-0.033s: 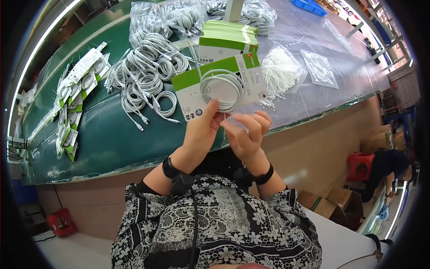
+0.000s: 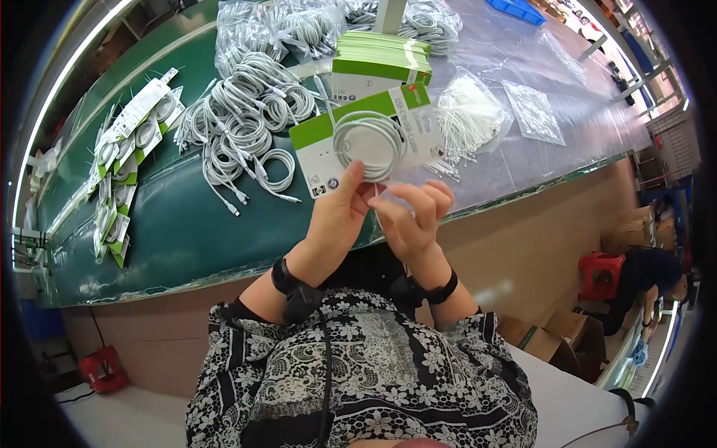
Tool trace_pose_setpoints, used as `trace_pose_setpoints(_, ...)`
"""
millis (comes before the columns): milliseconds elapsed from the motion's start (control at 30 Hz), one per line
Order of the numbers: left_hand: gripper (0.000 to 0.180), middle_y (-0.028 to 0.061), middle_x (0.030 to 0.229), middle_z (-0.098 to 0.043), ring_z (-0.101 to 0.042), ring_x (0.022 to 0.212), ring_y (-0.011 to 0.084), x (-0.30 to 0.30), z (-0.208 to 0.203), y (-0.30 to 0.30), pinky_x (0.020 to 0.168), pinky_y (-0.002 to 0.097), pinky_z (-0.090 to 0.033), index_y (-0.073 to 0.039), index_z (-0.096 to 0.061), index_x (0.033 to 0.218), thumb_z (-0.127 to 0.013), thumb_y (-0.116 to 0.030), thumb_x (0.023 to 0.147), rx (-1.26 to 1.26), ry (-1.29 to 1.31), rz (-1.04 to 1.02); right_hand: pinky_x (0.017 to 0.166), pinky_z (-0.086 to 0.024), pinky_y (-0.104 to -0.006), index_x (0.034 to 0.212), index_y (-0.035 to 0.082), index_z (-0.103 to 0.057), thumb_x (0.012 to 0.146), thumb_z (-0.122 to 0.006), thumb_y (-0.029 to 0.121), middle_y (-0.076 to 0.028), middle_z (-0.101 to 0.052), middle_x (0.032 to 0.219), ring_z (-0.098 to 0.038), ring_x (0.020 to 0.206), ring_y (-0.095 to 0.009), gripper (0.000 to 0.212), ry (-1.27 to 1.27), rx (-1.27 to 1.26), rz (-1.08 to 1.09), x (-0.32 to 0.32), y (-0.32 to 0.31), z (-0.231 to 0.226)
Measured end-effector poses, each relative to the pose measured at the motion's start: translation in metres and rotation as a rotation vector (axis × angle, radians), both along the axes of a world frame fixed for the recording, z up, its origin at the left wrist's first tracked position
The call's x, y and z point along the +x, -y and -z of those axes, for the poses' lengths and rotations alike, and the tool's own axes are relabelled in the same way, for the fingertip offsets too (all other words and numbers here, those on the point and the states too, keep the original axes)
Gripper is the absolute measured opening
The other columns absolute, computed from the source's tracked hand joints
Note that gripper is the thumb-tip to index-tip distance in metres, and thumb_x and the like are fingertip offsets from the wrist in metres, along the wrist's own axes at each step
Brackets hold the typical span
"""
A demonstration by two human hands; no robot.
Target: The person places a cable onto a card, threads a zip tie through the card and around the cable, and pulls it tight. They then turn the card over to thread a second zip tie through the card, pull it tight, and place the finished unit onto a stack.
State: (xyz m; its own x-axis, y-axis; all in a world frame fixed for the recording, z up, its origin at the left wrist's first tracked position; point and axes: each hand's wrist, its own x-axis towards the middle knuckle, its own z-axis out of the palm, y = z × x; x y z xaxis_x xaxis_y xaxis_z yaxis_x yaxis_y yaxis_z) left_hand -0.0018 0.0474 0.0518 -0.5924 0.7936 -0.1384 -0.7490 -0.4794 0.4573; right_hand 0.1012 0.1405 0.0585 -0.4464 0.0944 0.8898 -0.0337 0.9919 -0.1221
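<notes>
My left hand [image 2: 340, 213] is closed on the lower edge of a green-and-white packaging card [image 2: 312, 134], thumb over its front. A coil of white cable [image 2: 342, 140] lies against the card's face, and one plug end sticks up past the top edge. Just below the coil, my right hand [image 2: 416, 216] pinches a thin white cable tie [image 2: 376, 190] close to the left fingertips. Behind the card stands a stack of similar cards [image 2: 381, 56]. Loose white cable ties [image 2: 470, 116] spread from a clear bag to its right.
Left of the card sits a heap of coiled cables [image 2: 239, 127]. Farther left, carded cables [image 2: 123, 172] overlap in a pile. Bagged cables [image 2: 306, 30] and a blue tray [image 2: 515, 9] stand at the back. A flat clear bag [image 2: 533, 112] lies right. Another person [image 2: 646, 280] is at far right.
The card with its coil has shifted slightly upward and tilted a little. Both hands keep their grip near its lower edge, with the right fingers moved only slightly.
</notes>
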Motion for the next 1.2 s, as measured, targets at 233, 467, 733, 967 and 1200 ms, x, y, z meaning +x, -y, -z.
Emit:
trace_pose_setpoints(233,0.027,0.0076,0.105,-0.065,-0.062,0.096,0.0177,0.001,-0.002,-0.006,0.087,0.0315,-0.049,-0.003,-0.055,0.116,-0.057,-0.022,0.096,-0.013,0.033,-0.028,0.094,-0.035,-0.0385,0.097,0.021,-0.066,0.076,-0.071,0.011,0.004,-0.056,0.111,-0.048,0.1,-0.017,0.023,0.028,-0.08,0.099,0.002,-0.011,0.01)
trace_pose_setpoints(467,0.03,0.0069,0.104,-0.064,-0.061,0.095,0.0175,0.009,0.005,-0.009,0.086,0.0313,-0.049,-0.004,-0.055,0.116,-0.063,-0.02,0.093,0.03,0.095,-0.007,0.095,-0.034,-0.0391,0.089,0.02,-0.07,0.074,-0.071,0.01,0.0,-0.056,0.103,-0.047,0.099,-0.018,0.018,0.018,0.07,0.127,-0.003,-0.011,0.004)
trace_pose_setpoints(733,0.024,0.0072,0.104,-0.062,-0.061,0.093,0.0173,0.015,0.002,-0.021,0.08,0.0311,-0.052,-0.004,-0.06,0.111,-0.066,-0.012,0.089,-0.032,-0.244,-0.264,0.092,-0.037,-0.0326,0.093,0.016,-0.067,0.076,-0.073,0.018,0.002,-0.059,0.093,-0.049,0.09,-0.014,0.017,0.025,-0.202,0.258,-0.008,-0.01,0.004)
trace_pose_setpoints(967,0.033,0.006,0.102,-0.056,-0.061,0.096,0.0204,0.014,-0.029,-0.021,0.082,0.0352,-0.054,-0.006,-0.07,0.104,-0.075,0.001,0.072,0.066,-1.294,-0.625,0.084,-0.045,-0.0259,0.113,0.005,-0.058,0.09,-0.06,0.037,-0.005,-0.059,0.104,-0.051,0.108,-0.014,0.039,-0.374,-2.141,-0.506,0.006,0.017,0.047)
trace_pose_setpoints(1200,0.044,0.0042,0.096,-0.054,-0.061,0.095,0.0225,0.012,-0.042,-0.004,0.089,0.0367,-0.053,-0.009,-0.073,0.104,-0.079,0.0,0.062,0.157,-1.503,-0.645,0.087,-0.045,-0.0265,0.117,0.005,-0.052,0.092,-0.056,0.04,-0.006,-0.055,0.111,-0.051,0.111,-0.015,0.043,-0.085,-1.72,-0.697,0.003,0.007,0.05)
